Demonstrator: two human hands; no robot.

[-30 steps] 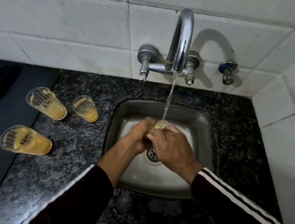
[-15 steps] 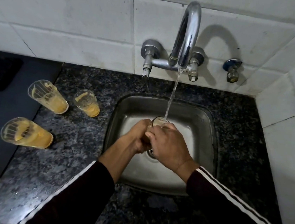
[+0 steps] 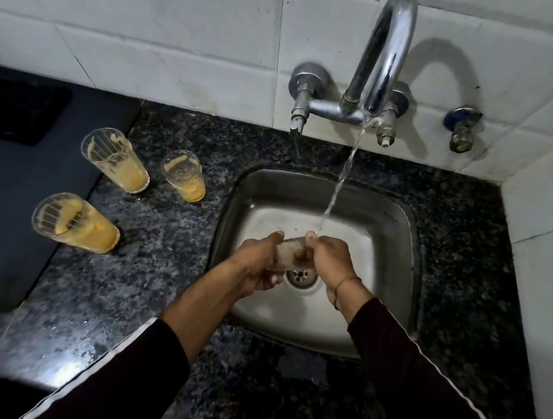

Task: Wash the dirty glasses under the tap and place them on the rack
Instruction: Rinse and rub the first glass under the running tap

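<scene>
Over the steel sink [image 3: 401, 220] I hold one glass [image 3: 292, 250] on its side, between both hands. My left hand [image 3: 255, 265] grips its left end and my right hand [image 3: 329, 262] grips its right end, where the stream from the chrome tap [image 3: 383, 59] lands. Most of the glass is hidden by my fingers. Three dirty glasses with orange residue stand on the dark granite counter to the left: one at the back left [image 3: 115, 160], a shorter one [image 3: 184, 174] beside it, and one nearer me [image 3: 73, 222].
The drain [image 3: 300, 275] lies just below the held glass. A black mat [image 3: 12, 186] covers the counter's left part. White tiled walls close the back and right side; a small valve [image 3: 461, 128] sticks out right of the tap. No rack is in view.
The glass has gone from upright under the stream to lying sideways between my hands, which have moved apart to its two ends. The camera has shifted closer.
</scene>
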